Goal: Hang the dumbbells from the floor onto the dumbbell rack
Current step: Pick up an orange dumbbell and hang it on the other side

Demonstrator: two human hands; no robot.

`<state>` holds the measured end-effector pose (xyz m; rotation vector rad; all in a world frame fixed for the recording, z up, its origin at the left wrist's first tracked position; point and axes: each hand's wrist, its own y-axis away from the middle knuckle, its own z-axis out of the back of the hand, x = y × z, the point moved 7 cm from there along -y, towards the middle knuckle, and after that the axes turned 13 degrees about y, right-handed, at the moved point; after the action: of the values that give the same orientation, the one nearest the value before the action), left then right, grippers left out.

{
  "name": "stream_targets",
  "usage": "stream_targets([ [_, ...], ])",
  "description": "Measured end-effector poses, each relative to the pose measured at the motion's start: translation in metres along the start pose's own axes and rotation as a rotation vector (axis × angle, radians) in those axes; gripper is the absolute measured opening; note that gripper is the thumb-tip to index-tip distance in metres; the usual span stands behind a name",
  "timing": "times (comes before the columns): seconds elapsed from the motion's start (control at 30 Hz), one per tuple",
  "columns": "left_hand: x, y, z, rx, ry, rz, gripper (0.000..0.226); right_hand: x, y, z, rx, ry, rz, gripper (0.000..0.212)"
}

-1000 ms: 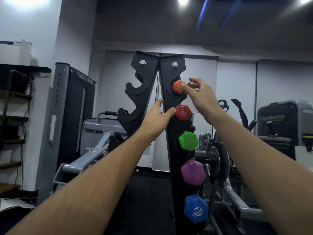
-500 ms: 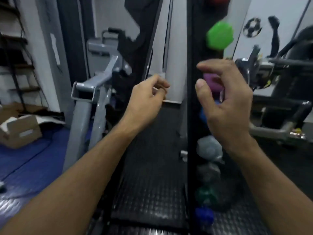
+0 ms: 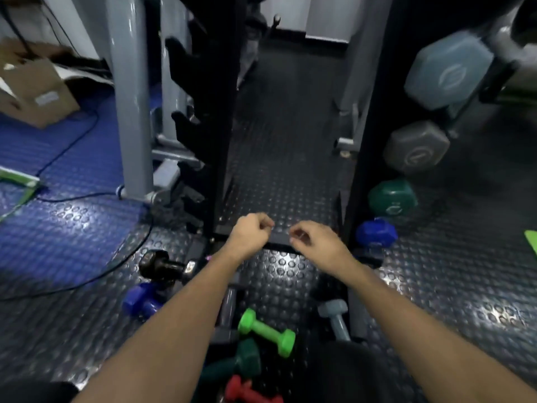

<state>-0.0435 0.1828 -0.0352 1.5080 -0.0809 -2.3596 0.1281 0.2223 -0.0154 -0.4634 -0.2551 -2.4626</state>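
Observation:
Several dumbbells lie on the studded floor below my arms: a bright green one (image 3: 266,332), a dark green one (image 3: 241,362), a red one (image 3: 247,391), a blue one (image 3: 141,299), a black one (image 3: 158,266) and a grey one (image 3: 334,315). The black rack's right upright (image 3: 374,117) carries a pale blue (image 3: 449,69), a grey (image 3: 417,149), a dark green (image 3: 392,197) and a blue dumbbell (image 3: 376,232). Its left upright (image 3: 220,112) has bare hooks. My left hand (image 3: 250,235) and right hand (image 3: 315,241) hover side by side over the rack's base bar, fingers loosely curled, holding nothing.
A grey machine post (image 3: 130,97) stands left of the rack. A cardboard box (image 3: 35,91) sits on the blue mat at far left, and a black cable (image 3: 87,199) runs across the floor. A bright green object (image 3: 531,242) shows at the right edge.
My view has swung from the top of the rack down to the floor. Both hands came off the rack and dropped low, empty, over its base.

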Motion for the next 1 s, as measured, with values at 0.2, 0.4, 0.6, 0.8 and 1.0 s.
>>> stream_targets([
  [0.2, 0.109, 0.022, -0.030, 0.086, -0.075, 0.225, 0.022, -0.020, 0.006, -0.114, 0.440, -0.026, 0.005, 0.024],
  [0.4, 0.165, 0.045, -0.049, 0.248, -0.101, 0.315, 0.016, -0.009, 0.013, -0.173, 0.791, -0.018, 0.089, 0.024],
  [0.6, 0.188, 0.066, -0.082, 0.447, -0.096, 0.389, 0.014, -0.014, 0.022, -0.176, 0.870, -0.009, 0.114, 0.030],
  [0.8, 0.193, 0.106, -0.126, 0.887, -0.242, 0.593, 0.020, -0.031, 0.013, -0.172, 0.942, 0.111, 0.015, 0.013],
  [1.0, 0.157, 0.148, -0.207, 1.086, -0.992, -0.215, 0.016, -0.029, 0.038, -0.197, 1.105, 0.183, -0.105, 0.024],
])
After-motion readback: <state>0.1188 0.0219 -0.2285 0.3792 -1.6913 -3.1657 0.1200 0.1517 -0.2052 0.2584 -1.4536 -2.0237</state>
